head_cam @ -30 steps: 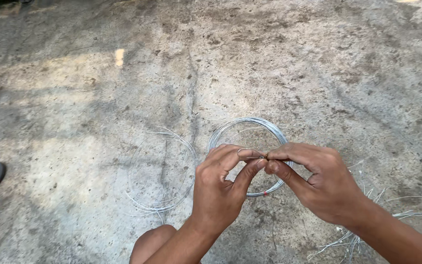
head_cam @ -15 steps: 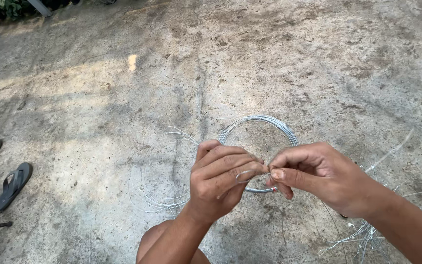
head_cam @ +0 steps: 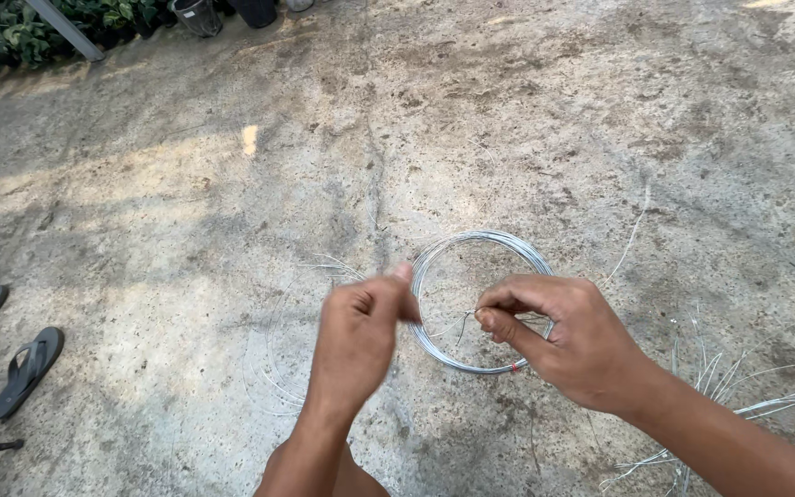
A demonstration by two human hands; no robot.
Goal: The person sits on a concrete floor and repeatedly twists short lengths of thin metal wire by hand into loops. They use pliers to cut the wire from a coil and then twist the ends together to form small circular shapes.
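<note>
Concrete floor (stained) bears wire coil; sandals.

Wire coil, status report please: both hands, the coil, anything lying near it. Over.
Left hand and right hand pinch a thin wire end. Wire coil flat on concrete. Cut wire pieces lie right.

- Coil of wire: bright silver-grey, with a small red tie at the lower rim.
- Loose wire strands at the right: pale silver, nearly white where sunlit.
- Thin wire loops at the left: faint silver against the ground.
- Concrete ground: mottled grey, with brown and tan stains, dark cracks and a pale sunlit patch.
- Pair of flip-flops: dark grey to black.
- Plants at the top left: green leaves.
- Pots along the top edge: dark, nearly black.
</note>
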